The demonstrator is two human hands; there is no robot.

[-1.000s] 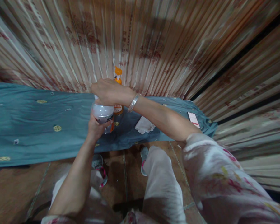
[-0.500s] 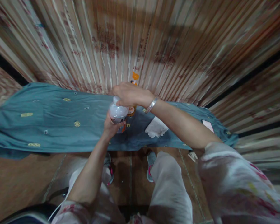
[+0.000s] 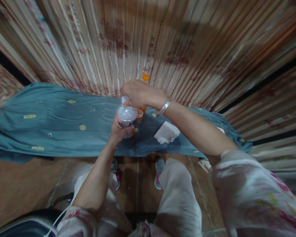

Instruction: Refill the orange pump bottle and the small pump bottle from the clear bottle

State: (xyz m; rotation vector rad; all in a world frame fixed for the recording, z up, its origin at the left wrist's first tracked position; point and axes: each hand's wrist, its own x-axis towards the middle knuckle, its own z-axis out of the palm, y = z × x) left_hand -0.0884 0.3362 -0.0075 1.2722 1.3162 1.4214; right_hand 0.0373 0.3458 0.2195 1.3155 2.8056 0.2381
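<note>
A white bottle with a dark and orange label stands over the cloth-covered surface. My left hand is wrapped round its lower body, thumb across the front. From above, my right hand is closed at the bottle's white cap; most of its fingertips are hidden. Just behind and to the right is an orange bottle with an orange top, partly covered by my right hand. A crumpled white cloth or tissue lies under my right forearm.
Teal cloth with yellow motifs covers the long narrow surface. A pleated, patterned curtain hangs right behind it. A phone-like flat object lies at the right, mostly behind my arm. A white cable runs at lower left.
My right hand has shifted slightly at the cap, so more of the white cap shows. The view has tilted a little. My left hand keeps its hold on the bottle.
</note>
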